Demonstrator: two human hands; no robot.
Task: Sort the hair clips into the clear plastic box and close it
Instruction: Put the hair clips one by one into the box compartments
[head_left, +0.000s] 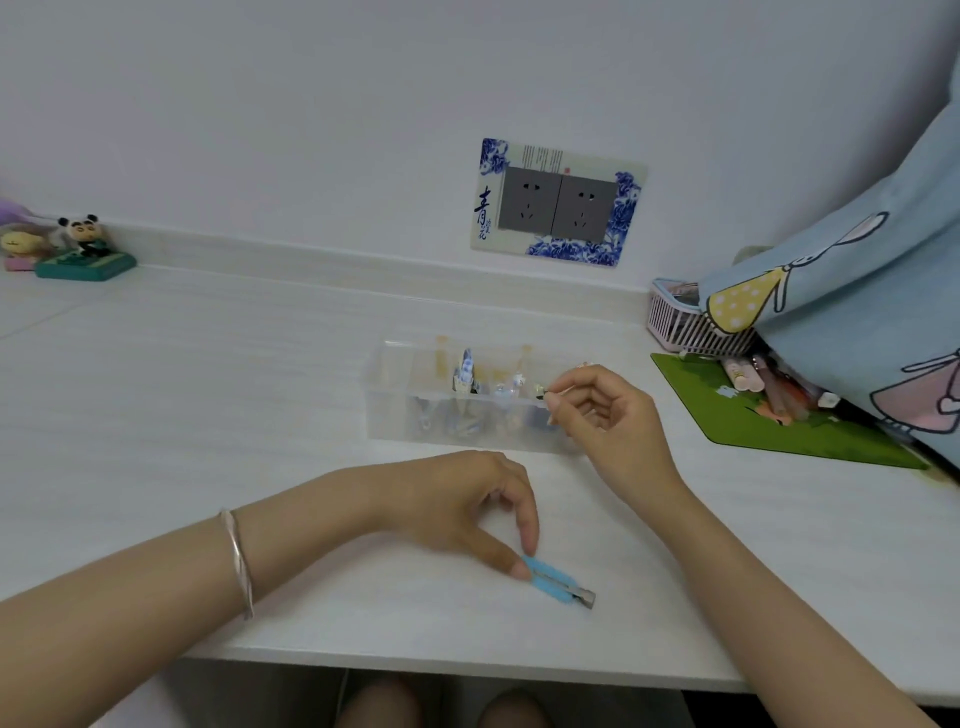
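A clear plastic box (395, 415) stands open in the middle of the white desk, with several hair clips (465, 374) upright or lying inside it. My right hand (608, 415) hovers at the box's right end, thumb and forefinger pinched on a small hair clip (543, 391) above the rim. A blue hair clip (558, 582) with a metal tip lies flat on the desk near the front edge. My left hand (467, 504) reaches over it, thumb and forefinger touching its left end. No lid is in view.
A green mat (727, 415) with tubes and pens lies at the right, behind it a pink basket (675, 322) and a blue printed cloth (857, 291). Small figurines (78, 249) stand at the far left by the wall. The desk's front edge (467, 670) is close below my hands.
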